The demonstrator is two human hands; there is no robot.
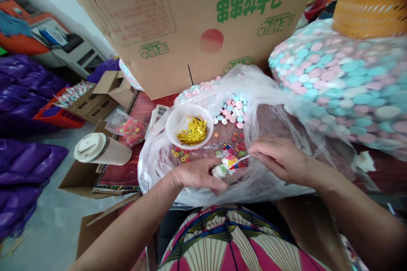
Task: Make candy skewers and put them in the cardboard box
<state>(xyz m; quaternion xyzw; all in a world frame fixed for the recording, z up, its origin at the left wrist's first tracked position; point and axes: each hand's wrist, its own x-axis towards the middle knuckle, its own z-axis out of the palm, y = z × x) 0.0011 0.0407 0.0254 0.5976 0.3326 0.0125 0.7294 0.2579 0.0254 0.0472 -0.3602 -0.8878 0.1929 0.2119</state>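
My left hand [200, 174] has its thumb and fingers curled around a small white and pale-green piece [219, 171], whose kind I cannot make out. Against it lies a colourful printed piece [230, 161] in white, yellow, red and blue. A thin white stick [243, 159] runs from that piece to my right hand [282, 159], where thumb and fingertips pinch its end. Beyond the hands, ring-shaped candies [239, 146] are scattered on clear plastic sheeting [187, 197]. A white bowl [171, 128] of gold twist ties [194, 131] stands behind my left hand.
Pastel round candies [233, 110] lie behind the bowl's right side. A large cardboard box [190, 25] stands at the back. To the right bulges a big clear bag of pastel candies [346, 89], an orange basket [369, 15] above it. A lidded cup [111, 150] and bagged candies [132, 130] are left.
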